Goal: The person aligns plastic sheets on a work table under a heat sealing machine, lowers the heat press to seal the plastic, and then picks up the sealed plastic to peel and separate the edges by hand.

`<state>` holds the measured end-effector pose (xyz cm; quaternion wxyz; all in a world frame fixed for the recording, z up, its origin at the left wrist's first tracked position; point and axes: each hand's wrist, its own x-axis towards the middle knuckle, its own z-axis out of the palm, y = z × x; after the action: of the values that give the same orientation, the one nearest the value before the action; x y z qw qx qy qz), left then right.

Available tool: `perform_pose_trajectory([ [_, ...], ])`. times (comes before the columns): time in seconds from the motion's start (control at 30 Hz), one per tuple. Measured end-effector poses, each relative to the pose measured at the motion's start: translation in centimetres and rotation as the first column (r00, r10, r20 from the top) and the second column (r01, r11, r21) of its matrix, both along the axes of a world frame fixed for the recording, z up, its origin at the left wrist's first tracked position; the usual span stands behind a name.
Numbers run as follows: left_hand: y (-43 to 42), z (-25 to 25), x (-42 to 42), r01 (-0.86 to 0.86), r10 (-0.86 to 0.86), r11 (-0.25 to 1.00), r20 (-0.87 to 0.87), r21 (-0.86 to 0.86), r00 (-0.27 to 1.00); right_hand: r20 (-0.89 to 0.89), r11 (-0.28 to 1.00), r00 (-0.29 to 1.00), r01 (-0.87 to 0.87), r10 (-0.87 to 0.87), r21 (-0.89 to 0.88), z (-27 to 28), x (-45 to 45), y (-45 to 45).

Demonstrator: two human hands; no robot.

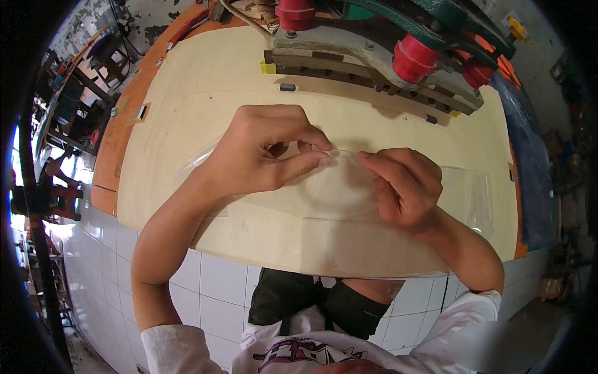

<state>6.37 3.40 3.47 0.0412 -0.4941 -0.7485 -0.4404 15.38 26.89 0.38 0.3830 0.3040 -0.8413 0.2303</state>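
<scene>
Left grip point(265, 149), right grip point(408, 186) on plastic point(339, 177)

Left hand point(274, 149): pinches clear film point(333, 193) | right hand point(408, 187): pinches film, near left | film: over cream tabletop point(187, 81) | machine point(341, 45): far side

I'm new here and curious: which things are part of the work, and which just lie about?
In the work:
- clear plastic, pinched by left hand and right hand
- cream tabletop beneath
- perhaps the machine, untouched

Seemingly lying about:
- blue sheeting, right
- wood pieces, far edge
- red stool, left
</scene>
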Motion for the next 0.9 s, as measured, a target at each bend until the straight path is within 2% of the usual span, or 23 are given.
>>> perform_pose_trajectory([
  [0.17,0.03,0.58,0.39,-0.022,0.022,1.0,0.04,-0.02,0.999,-0.002,1.0,1.0,-0.005,0.005,-0.008,0.02,-0.01,-0.06],
  [0.23,0.0,0.66,0.25,-0.005,0.014,0.995,0.095,-0.104,0.995,0.005,1.0,1.0,-0.002,0.003,-0.006,0.07,0.03,-0.09],
  [0.33,0.06,-0.13,-0.02,0.051,-0.028,0.99,0.174,-0.134,0.984,0.0,1.0,1.0,-0.002,0.002,0.003,0.1,0.1,-0.09],
  [0.57,0.14,-0.31,-0.04,0.088,-0.066,0.993,0.245,-0.078,0.967,0.003,1.0,1.0,-0.004,0.004,0.0,0.09,0.1,-0.06],
  [0.9,0.21,-0.26,0.06,0.033,0.0,0.993,0.276,-0.115,0.961,0.009,1.0,1.0,-0.01,0.01,0.001,0.05,0.05,-0.05],
])
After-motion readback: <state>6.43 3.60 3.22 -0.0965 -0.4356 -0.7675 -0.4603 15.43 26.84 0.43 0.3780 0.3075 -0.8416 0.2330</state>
